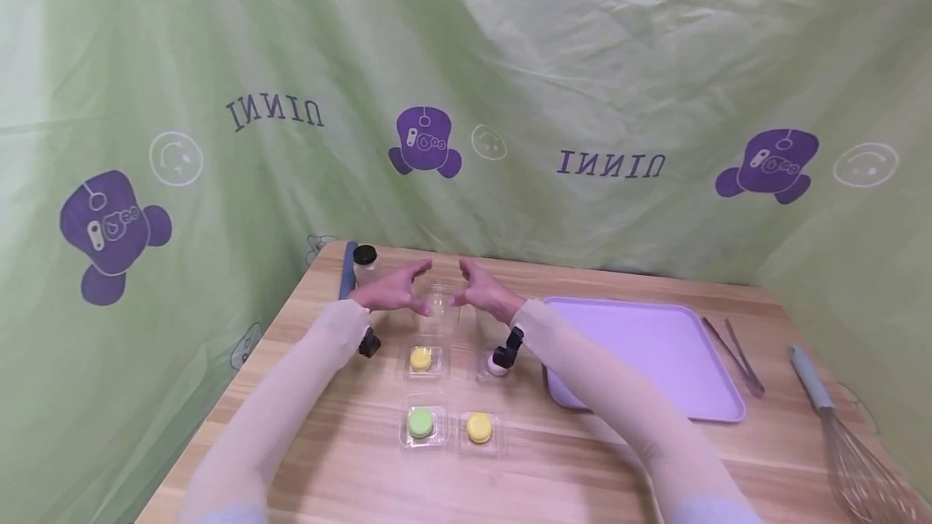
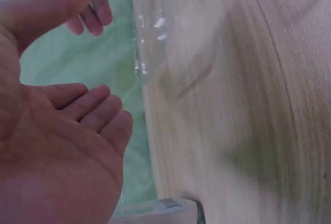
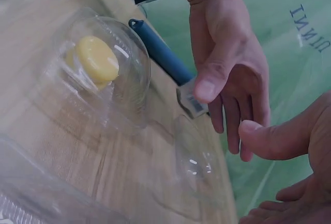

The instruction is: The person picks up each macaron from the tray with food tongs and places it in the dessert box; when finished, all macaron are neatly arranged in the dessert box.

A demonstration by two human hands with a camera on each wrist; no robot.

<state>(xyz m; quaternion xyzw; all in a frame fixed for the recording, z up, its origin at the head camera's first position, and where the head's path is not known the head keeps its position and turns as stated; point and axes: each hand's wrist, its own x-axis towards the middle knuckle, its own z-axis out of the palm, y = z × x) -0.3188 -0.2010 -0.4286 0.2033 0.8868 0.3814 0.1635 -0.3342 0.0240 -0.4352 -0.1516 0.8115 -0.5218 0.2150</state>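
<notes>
Both hands are raised over the far part of the table, fingers extended and palms facing each other. My left hand [image 1: 393, 289] and right hand [image 1: 486, 293] flank a clear plastic container [image 1: 440, 306], which shows between them, and neither hand holds anything. In the left wrist view the container [image 2: 155, 27] lies beyond the left fingertips. In the right wrist view it is a faint clear shape [image 3: 195, 164] below the hands. Nearer stand clear boxes with macarons: a yellow one [image 1: 421, 358], a pale pink one [image 1: 497, 364] partly behind the right wrist camera, a green one [image 1: 420, 423] and another yellow one [image 1: 480, 428].
A black-lidded jar [image 1: 366, 257] and a blue-handled tool [image 1: 348, 269] are at the far left, beside the left hand. To the right lies a purple tray [image 1: 648, 362], then tongs [image 1: 741, 362] and a whisk [image 1: 823, 403]. Green cloth [image 1: 510, 217] hangs behind the table.
</notes>
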